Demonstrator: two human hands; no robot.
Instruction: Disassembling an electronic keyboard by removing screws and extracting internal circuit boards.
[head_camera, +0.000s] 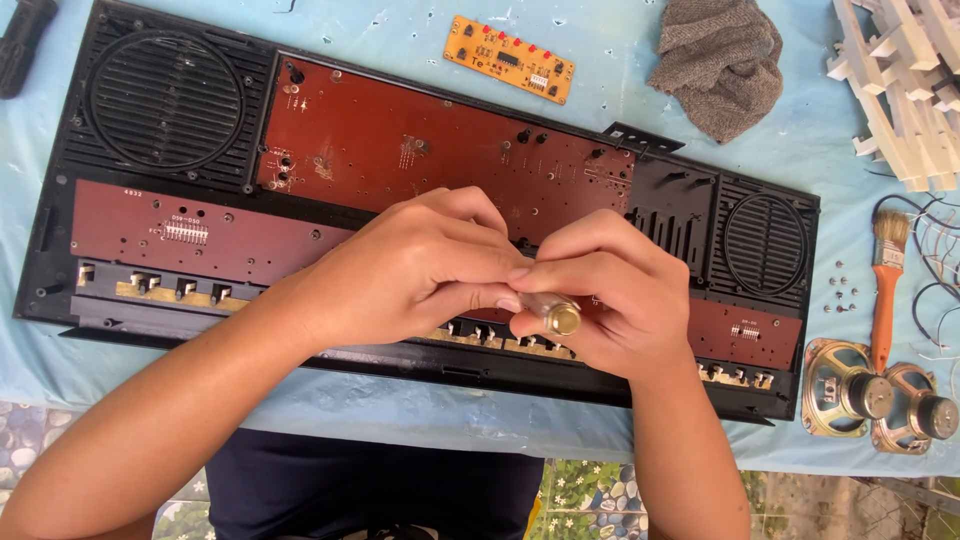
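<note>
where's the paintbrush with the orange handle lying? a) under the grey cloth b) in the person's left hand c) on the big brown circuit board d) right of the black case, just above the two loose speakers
d: the paintbrush lies on the blue table cover to the right of the black case, its handle pointing down toward the two loose speakers; both hands are busy with a small brass-tipped part instead.
</note>
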